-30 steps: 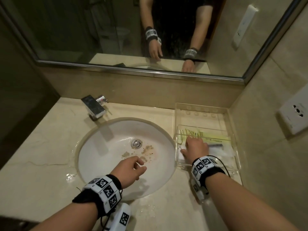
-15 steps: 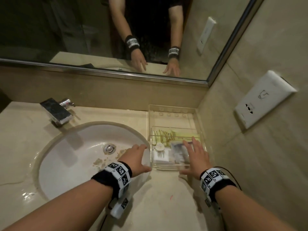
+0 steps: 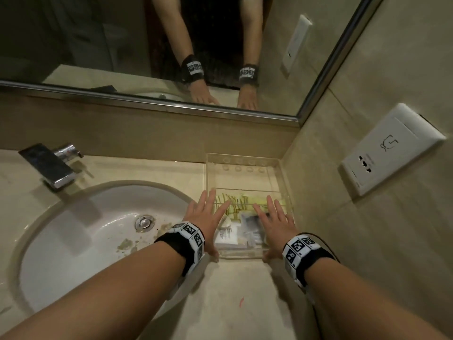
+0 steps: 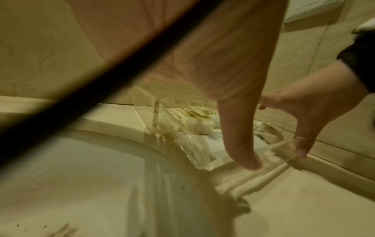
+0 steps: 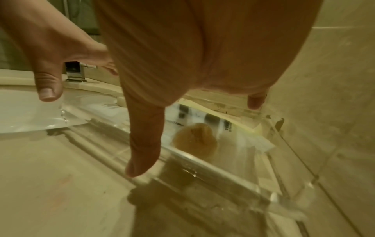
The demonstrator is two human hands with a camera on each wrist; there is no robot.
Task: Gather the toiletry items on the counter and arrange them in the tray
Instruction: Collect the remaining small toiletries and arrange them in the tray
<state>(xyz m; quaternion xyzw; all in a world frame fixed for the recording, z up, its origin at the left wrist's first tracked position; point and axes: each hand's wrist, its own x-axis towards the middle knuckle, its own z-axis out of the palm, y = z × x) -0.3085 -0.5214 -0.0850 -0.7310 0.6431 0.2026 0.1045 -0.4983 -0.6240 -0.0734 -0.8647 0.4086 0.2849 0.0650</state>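
Observation:
A clear acrylic tray (image 3: 242, 157) stands in the counter's right corner beside the sink. Its front compartment holds a yellow-green packet (image 3: 245, 201), a round white piece (image 3: 226, 223), white sachets (image 3: 229, 238) and a dark-printed packet (image 3: 252, 220). My left hand (image 3: 208, 224) lies over the tray's left edge with straight fingers. My right hand (image 3: 277, 229) lies over its right side the same way. Both thumbs point down at the front wall (image 4: 282, 154). In the right wrist view the thumb (image 5: 146, 144) meets the front wall (image 5: 213, 160). Neither hand grips an item.
The white basin (image 3: 81, 231) with a stained bottom lies left of the tray, and a chrome faucet (image 3: 49, 165) stands behind it. A tiled wall with a socket plate (image 3: 389, 148) closes the right side. The mirror (image 3: 147, 45) runs along the back.
My left hand has moved from over the basin to the tray's left edge. My right hand has spread out over the tray's right side. The head view has swung right.

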